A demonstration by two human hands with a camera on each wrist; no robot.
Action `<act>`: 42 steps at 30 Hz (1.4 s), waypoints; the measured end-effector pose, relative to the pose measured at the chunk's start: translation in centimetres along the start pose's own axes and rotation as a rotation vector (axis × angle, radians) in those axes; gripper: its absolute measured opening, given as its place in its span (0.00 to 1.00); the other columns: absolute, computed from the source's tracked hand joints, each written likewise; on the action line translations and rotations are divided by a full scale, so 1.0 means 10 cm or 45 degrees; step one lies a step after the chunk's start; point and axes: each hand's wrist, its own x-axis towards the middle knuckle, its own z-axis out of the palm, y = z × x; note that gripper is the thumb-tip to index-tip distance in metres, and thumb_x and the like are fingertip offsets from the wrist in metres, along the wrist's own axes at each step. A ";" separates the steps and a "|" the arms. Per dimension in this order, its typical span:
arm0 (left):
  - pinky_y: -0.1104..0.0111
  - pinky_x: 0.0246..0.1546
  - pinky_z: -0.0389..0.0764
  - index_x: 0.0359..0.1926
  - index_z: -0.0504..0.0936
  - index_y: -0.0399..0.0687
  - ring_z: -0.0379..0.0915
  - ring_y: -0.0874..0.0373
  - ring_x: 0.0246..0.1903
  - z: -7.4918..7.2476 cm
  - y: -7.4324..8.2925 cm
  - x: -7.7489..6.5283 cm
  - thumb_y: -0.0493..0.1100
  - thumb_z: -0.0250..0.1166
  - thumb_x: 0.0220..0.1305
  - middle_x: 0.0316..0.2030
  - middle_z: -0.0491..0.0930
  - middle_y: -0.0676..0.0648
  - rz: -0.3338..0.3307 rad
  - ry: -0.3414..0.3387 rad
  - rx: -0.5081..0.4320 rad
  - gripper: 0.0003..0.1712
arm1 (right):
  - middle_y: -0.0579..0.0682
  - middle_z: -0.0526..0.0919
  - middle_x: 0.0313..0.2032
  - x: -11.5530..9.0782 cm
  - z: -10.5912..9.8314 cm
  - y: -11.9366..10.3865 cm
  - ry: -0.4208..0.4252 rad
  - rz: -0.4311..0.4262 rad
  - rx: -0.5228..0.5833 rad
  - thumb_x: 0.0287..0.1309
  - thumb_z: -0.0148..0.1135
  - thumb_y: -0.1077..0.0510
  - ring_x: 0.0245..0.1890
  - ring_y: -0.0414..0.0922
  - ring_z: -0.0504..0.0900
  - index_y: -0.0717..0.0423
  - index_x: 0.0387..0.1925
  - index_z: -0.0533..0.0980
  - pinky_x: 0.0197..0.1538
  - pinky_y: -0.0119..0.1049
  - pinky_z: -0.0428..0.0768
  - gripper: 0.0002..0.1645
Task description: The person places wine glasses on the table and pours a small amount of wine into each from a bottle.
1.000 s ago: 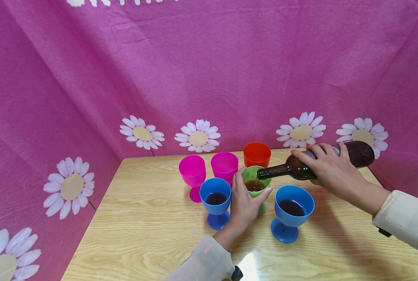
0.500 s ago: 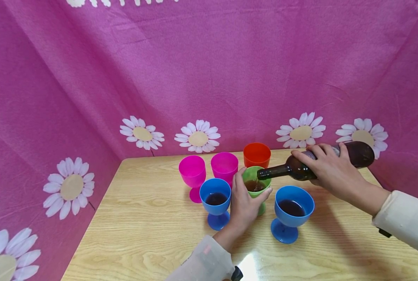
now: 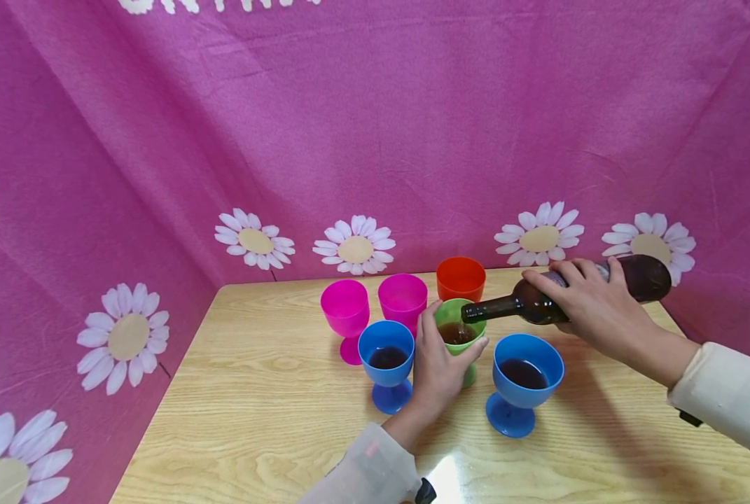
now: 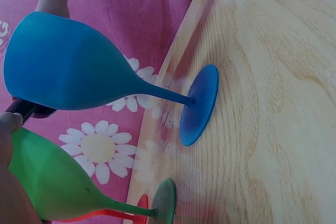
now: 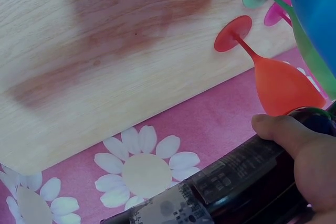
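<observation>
My right hand (image 3: 601, 311) grips a dark glass wine bottle (image 3: 538, 301), tilted with its mouth over the rim of a green goblet (image 3: 477, 327). A thin stream of dark liquid runs from the mouth into the goblet, where liquid covers the bottom of the bowl. My left hand (image 3: 439, 364) holds the green goblet's bowl between thumb and fingers; its foot stands on the table, as the left wrist view shows. In the right wrist view the bottle's label (image 5: 231, 169) faces the camera below my thumb.
Blue goblets holding dark liquid stand left (image 3: 387, 350) and right (image 3: 519, 388) of the green one. Behind are two pink goblets (image 3: 345, 308) (image 3: 403, 294) and an orange goblet (image 3: 461, 276). A pink daisy-printed cloth (image 3: 375, 140) hangs behind the wooden table (image 3: 274, 406).
Both hands, the bottle and the goblets keep their places. Dark liquid keeps running into the green goblet, and its surface looks slightly higher and more stirred.
</observation>
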 end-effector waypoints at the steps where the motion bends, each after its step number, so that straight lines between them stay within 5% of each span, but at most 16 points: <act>1: 0.59 0.58 0.81 0.73 0.62 0.52 0.68 0.57 0.64 0.00 0.00 0.00 0.46 0.80 0.56 0.62 0.72 0.52 0.001 -0.001 -0.004 0.49 | 0.66 0.76 0.57 0.00 0.00 0.00 -0.001 0.002 0.002 0.27 0.92 0.52 0.53 0.69 0.77 0.41 0.70 0.67 0.54 0.84 0.64 0.64; 19: 0.61 0.59 0.80 0.73 0.62 0.53 0.68 0.59 0.64 0.00 0.01 0.01 0.47 0.80 0.56 0.62 0.72 0.53 0.006 -0.001 0.011 0.49 | 0.65 0.76 0.56 -0.04 0.05 -0.02 -0.030 0.049 0.126 0.30 0.91 0.56 0.56 0.70 0.74 0.41 0.70 0.66 0.53 0.85 0.63 0.63; 31: 0.62 0.58 0.80 0.73 0.62 0.54 0.68 0.59 0.63 0.00 0.01 0.02 0.48 0.79 0.57 0.62 0.71 0.52 -0.001 0.003 0.026 0.48 | 0.66 0.76 0.57 -0.06 0.09 -0.05 -0.171 0.165 0.231 0.37 0.88 0.55 0.56 0.71 0.75 0.43 0.74 0.63 0.57 0.84 0.62 0.63; 42: 0.60 0.59 0.80 0.73 0.62 0.53 0.68 0.58 0.63 0.00 0.01 0.01 0.49 0.79 0.57 0.62 0.71 0.52 -0.013 0.003 0.013 0.49 | 0.69 0.76 0.57 -0.08 0.18 -0.06 -0.185 0.280 0.426 0.40 0.87 0.56 0.54 0.72 0.75 0.49 0.74 0.61 0.54 0.80 0.67 0.61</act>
